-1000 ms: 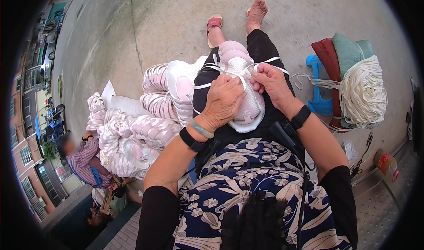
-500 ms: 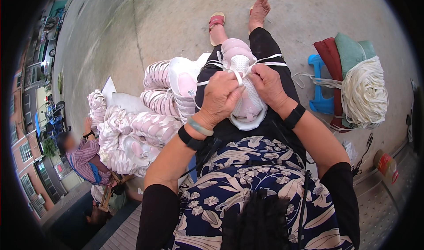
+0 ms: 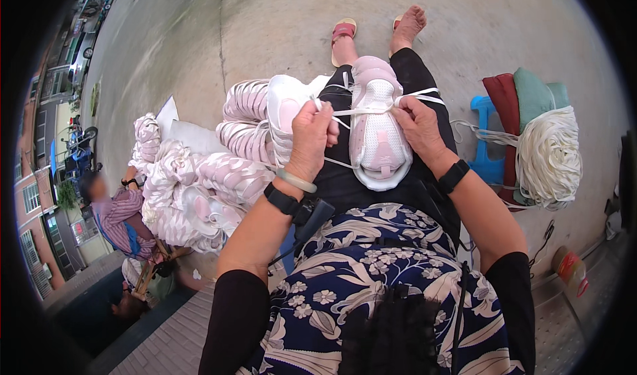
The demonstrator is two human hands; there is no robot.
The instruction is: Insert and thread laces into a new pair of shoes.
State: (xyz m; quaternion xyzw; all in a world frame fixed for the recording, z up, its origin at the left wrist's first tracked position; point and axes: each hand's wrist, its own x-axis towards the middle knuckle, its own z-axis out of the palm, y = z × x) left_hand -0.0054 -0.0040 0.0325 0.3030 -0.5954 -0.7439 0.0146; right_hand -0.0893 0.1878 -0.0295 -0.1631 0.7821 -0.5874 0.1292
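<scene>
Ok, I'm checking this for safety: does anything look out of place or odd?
The right foot looks bare, seemingly out of the sandal whose edge shows beside it, while the left foot wears a red sandal. I see no damage on the shoe.

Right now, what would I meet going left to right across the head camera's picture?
A person in a striped shirt, a pile of pale bundles, the left hand, the pink-and-white shoe, the right hand, a blue plastic piece, a hank of white cord.

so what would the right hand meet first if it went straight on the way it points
Likely the pink-and-white shoe: the right hand points at its side from very close, though exact depth is unclear.
</scene>
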